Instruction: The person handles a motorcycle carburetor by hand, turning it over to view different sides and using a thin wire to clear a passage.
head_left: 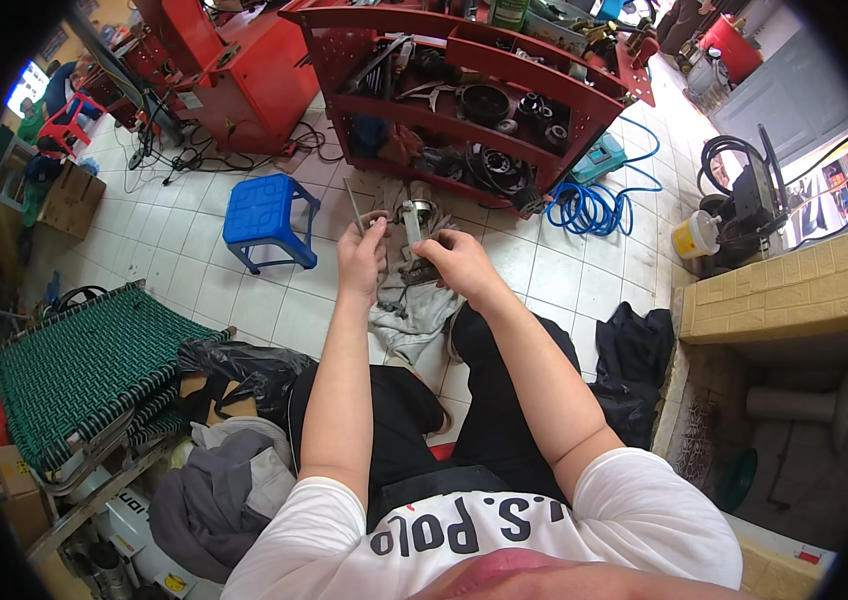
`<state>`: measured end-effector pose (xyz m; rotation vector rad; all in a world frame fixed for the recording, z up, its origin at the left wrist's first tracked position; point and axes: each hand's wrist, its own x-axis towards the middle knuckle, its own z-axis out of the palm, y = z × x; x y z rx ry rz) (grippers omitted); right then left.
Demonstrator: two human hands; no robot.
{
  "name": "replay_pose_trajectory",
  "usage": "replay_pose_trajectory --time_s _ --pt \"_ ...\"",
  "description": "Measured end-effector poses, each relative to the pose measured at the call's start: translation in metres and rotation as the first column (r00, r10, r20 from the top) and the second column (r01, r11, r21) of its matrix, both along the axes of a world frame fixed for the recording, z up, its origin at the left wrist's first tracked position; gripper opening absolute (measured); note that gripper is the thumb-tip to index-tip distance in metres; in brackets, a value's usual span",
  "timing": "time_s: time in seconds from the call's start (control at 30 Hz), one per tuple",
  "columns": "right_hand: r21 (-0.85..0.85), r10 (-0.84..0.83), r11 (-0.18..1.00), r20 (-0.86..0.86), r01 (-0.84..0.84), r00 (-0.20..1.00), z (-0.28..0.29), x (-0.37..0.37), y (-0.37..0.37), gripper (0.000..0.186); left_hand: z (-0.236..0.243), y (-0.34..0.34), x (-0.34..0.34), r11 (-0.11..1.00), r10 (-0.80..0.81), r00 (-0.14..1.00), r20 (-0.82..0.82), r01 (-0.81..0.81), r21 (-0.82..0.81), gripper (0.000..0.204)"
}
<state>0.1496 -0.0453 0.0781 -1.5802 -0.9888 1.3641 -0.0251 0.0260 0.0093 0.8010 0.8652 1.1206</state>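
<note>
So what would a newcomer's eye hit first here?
Probably the big red metal tool cart loaded with parts at top centre, and the bright blue plastic stool on the white tiles left of the hands. Next, the green woven lounger at lower left and the coiled blue hose right of the cart. Mid-picture, the left hand holds a thin grey rod.

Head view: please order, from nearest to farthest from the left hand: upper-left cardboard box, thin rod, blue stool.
1. Thin rod: in the left hand.
2. Blue stool: to the hand's left.
3. Cardboard box: farther left.
</note>
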Motion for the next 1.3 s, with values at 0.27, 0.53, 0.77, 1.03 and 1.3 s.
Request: replay_pose_trajectory --time_s 0.27,0.53,0.77,1.03,1.3 --pt "-0.006 0.033 0.999 0.046 -0.033 0.998 0.000 0.001 0.000 0.044 -0.011 0.004 0.006 0.988 0.109 0.976 -0.188 -0.085 0.127 0.024" --pt "0.015 0.045 0.999 0.073 -0.047 0.996 -0.004 -0.002 0.000 0.047 -0.010 0.006 0.000 0.993 0.104 0.973 -0.204 -0.114 -0.037 0.044" --pt "-0.018 0.023 1.000 0.032 -0.023 0.999 0.002 0.001 -0.001 0.043 0.004 -0.003 0.005 0.998 0.049 0.997 -0.059 -0.051 -0.042 0.033" --pt "-0.022 0.035 0.999 0.037 -0.034 0.999 -0.001 0.002 -0.001 0.040 -0.007 0.003 0.002 0.999 0.024 0.999 -0.021 -0.023 0.030 0.025" --pt "0.005 0.019 1.000 0.033 -0.019 0.999 -0.008 -0.007 0.001 0.049 -0.024 0.008 0.005 0.966 0.194 0.951 -0.242 -0.142 0.216 0.028"
